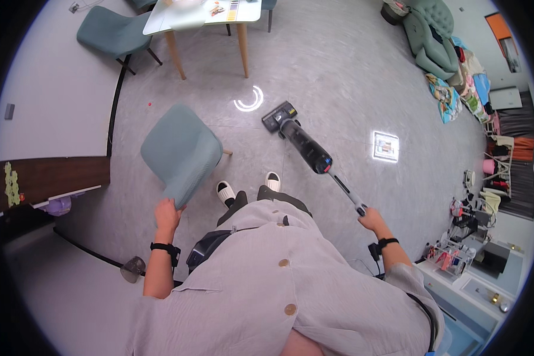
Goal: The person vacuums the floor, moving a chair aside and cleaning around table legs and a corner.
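My right hand (pixel 374 220) is closed around the handle of an upright floor washer (pixel 306 144). The machine leans away from me, and its wide floor head (pixel 279 116) rests on the shiny grey floor ahead of my feet. With my left hand (pixel 168 214) I grip the top of the backrest of a blue-grey upholstered chair (pixel 178 144). That chair stands to my left, its seat facing away from me and one wooden leg showing; the other legs are hidden beneath the seat.
Ahead stands a white table (pixel 160 23) on wooden legs, with another blue-grey chair (pixel 115 33) beside it. A small red object (pixel 150 104) lies near the left wall. At right are a green armchair (pixel 431 42), piled cloths (pixel 445 99) and a washbasin counter (pixel 458 285).
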`<action>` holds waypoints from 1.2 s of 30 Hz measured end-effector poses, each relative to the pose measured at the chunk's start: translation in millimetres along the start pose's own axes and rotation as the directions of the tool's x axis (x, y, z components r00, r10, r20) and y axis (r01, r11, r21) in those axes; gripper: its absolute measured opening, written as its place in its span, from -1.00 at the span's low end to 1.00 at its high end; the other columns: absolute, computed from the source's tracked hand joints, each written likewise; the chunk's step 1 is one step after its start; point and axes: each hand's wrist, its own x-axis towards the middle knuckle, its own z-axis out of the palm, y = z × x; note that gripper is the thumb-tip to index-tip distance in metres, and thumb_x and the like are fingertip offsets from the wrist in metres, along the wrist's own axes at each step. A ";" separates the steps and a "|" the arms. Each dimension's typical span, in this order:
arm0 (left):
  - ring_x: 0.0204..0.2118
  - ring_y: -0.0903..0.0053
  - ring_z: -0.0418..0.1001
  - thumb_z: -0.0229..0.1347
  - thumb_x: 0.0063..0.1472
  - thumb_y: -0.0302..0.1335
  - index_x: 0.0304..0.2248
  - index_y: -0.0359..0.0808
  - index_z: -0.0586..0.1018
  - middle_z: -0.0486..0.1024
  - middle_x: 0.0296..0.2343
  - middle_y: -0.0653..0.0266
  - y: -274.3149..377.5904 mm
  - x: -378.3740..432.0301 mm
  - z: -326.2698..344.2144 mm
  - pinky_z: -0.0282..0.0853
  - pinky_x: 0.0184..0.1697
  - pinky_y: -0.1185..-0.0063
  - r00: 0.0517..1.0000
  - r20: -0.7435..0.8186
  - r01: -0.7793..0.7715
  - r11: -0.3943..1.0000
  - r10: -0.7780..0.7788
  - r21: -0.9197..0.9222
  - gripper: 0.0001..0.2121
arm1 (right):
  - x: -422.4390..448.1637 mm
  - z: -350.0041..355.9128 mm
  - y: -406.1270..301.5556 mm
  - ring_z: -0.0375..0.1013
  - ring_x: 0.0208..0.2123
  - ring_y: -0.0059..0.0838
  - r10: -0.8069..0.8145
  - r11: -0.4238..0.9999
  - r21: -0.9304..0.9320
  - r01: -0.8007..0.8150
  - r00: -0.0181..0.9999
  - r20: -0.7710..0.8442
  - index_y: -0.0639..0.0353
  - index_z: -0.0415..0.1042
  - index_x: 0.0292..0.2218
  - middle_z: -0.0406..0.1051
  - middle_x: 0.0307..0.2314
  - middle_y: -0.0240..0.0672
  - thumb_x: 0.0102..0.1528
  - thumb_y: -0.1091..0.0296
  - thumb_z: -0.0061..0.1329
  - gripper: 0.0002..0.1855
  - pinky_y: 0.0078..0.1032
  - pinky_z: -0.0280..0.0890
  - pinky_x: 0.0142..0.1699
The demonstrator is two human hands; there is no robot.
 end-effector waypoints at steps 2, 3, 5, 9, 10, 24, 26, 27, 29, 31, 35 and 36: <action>-0.37 0.14 0.37 0.19 -0.11 -0.17 -0.45 -0.34 0.48 0.41 -0.50 0.08 4.8 -6.3 6.9 0.28 -0.34 0.32 0.999 -0.028 0.028 0.999 -0.029 -0.025 -0.63 | 42.2 -11.8 -25.0 0.38 -0.38 0.08 -0.056 0.998 0.037 0.058 0.998 -0.039 0.35 0.43 -0.47 0.38 -0.50 0.13 -0.23 0.26 -0.10 -0.68 -0.18 0.29 -0.23; -0.37 0.14 0.37 0.19 -0.11 -0.17 -0.45 -0.34 0.48 0.41 -0.50 0.08 2.2 -8.7 13.0 0.28 -0.34 0.32 0.999 -0.029 0.040 0.999 -0.041 -0.021 -0.63 | 64.0 -14.5 -35.5 0.38 -0.38 0.09 -0.097 0.992 0.075 0.103 0.992 -0.078 0.35 0.43 -0.48 0.38 -0.50 0.14 -0.24 0.25 -0.10 -0.68 -0.18 0.29 -0.23; -0.34 0.15 0.37 0.18 -0.09 -0.17 -0.39 -0.34 0.47 0.40 -0.44 0.07 -5.7 -13.7 26.7 0.28 -0.32 0.31 0.994 -0.066 0.091 0.996 -0.092 -0.020 -0.61 | 93.6 -35.9 -75.2 0.41 -0.46 0.04 -0.139 0.976 0.144 0.166 0.973 -0.184 0.38 0.42 -0.54 0.38 -0.60 0.12 -0.24 0.21 -0.07 -0.66 -0.23 0.31 -0.31; -0.30 0.16 0.35 0.17 -0.07 -0.19 -0.36 -0.34 0.45 0.39 -0.39 0.06 1.7 -5.4 8.9 0.29 -0.29 0.31 0.993 -0.023 0.118 0.993 -0.118 -0.021 -0.61 | 134.5 -60.9 -142.5 0.41 -0.67 -0.28 -0.060 0.896 0.441 0.049 0.998 0.009 0.42 0.36 -0.68 0.33 -0.79 -0.08 -0.22 0.22 -0.02 -0.66 -0.36 0.26 -0.53; -0.29 0.16 0.35 0.17 -0.07 -0.20 -0.34 -0.34 0.44 0.38 -0.38 0.06 2.9 -6.9 6.4 0.29 -0.28 0.32 0.991 -0.001 0.136 0.990 -0.136 -0.027 -0.61 | 134.2 -63.3 -157.3 0.36 -0.70 -0.39 -0.070 0.803 0.596 0.009 0.994 0.080 0.34 0.33 -0.70 0.30 -0.79 -0.18 -0.18 0.28 -0.02 -0.72 -0.42 0.20 -0.58; -0.25 0.14 0.37 0.15 -0.10 -0.51 -0.17 -0.26 0.35 0.40 -0.28 0.13 -105.0 -35.3 19.3 0.32 -0.25 0.35 0.998 -0.033 0.054 0.989 -0.059 -0.141 -0.57 | -2.7 -26.3 -133.7 0.14 -0.77 -0.43 -0.060 0.392 0.811 -0.435 0.867 0.494 0.15 0.15 -0.68 0.11 -0.83 -0.39 -0.04 0.42 -0.14 -0.76 -0.43 0.18 -0.54; -0.20 0.13 0.35 0.12 -0.09 -0.55 -0.14 -0.24 0.35 0.40 -0.23 0.12 -135.8 -42.5 16.1 0.29 -0.18 0.35 0.988 0.061 0.148 0.981 -0.142 -0.126 -0.56 | -32.4 -44.8 -131.4 0.16 -0.79 -0.43 0.041 0.549 0.731 -0.405 0.887 0.460 0.19 0.17 -0.70 0.15 -0.82 -0.36 -0.07 0.45 -0.13 -0.77 -0.42 0.16 -0.59; -0.20 0.13 0.35 0.12 -0.09 -0.55 -0.14 -0.24 0.35 0.40 -0.23 0.12 -152.6 -44.8 15.2 0.29 -0.18 0.35 0.987 0.064 0.153 0.979 -0.146 -0.134 -0.56 | -44.0 -55.3 -133.4 0.18 -0.79 -0.43 0.095 0.642 0.669 -0.375 0.904 0.416 0.21 0.18 -0.70 0.16 -0.82 -0.35 -0.09 0.46 -0.13 -0.78 -0.41 0.15 -0.62; -0.14 0.15 0.31 0.08 -0.10 -0.62 -0.14 -0.25 0.37 0.37 -0.18 0.09 -181.3 -48.8 13.6 0.22 -0.08 0.34 0.980 0.135 0.154 0.986 -0.145 -0.063 -0.57 | -57.4 -68.9 -138.9 0.23 -0.80 -0.42 0.119 0.755 0.564 -0.336 0.915 0.386 0.26 0.23 -0.74 0.23 -0.84 -0.30 -0.15 0.40 -0.11 -0.77 -0.42 0.16 -0.64; -0.11 0.16 0.29 0.05 -0.11 -0.64 -0.15 -0.26 0.38 0.36 -0.17 0.08 -195.9 -51.2 13.6 0.17 -0.04 0.32 0.974 0.152 0.178 0.982 -0.167 -0.060 -0.57 | -63.6 -76.3 -148.8 0.29 -0.79 -0.43 0.142 0.975 0.131 -0.179 0.957 0.253 0.30 0.27 -0.78 0.27 -0.85 -0.25 -0.22 0.35 -0.08 -0.75 -0.45 0.18 -0.62; -0.10 0.20 0.28 0.00 -0.15 -0.69 -0.18 -0.27 0.42 0.34 -0.14 0.08 -187.4 -59.5 15.5 0.11 0.00 0.31 0.986 0.039 0.162 0.986 -0.160 -0.048 -0.58 | -51.4 -79.5 -174.0 0.37 -0.75 -0.27 0.149 0.985 0.061 -0.161 0.974 0.173 0.39 0.33 -0.76 0.30 -0.84 -0.11 -0.27 0.24 -0.05 -0.68 -0.40 0.28 -0.54; -0.10 0.20 0.28 0.00 -0.15 -0.69 -0.18 -0.27 0.42 0.34 -0.14 0.08 -185.6 -58.9 14.6 0.11 0.00 0.31 0.986 0.038 0.165 0.985 -0.163 -0.054 -0.58 | -40.8 -76.1 -175.3 0.36 -0.76 -0.30 0.128 0.980 0.125 -0.154 0.972 0.195 0.38 0.33 -0.76 0.30 -0.84 -0.13 -0.25 0.26 -0.06 -0.69 -0.41 0.26 -0.57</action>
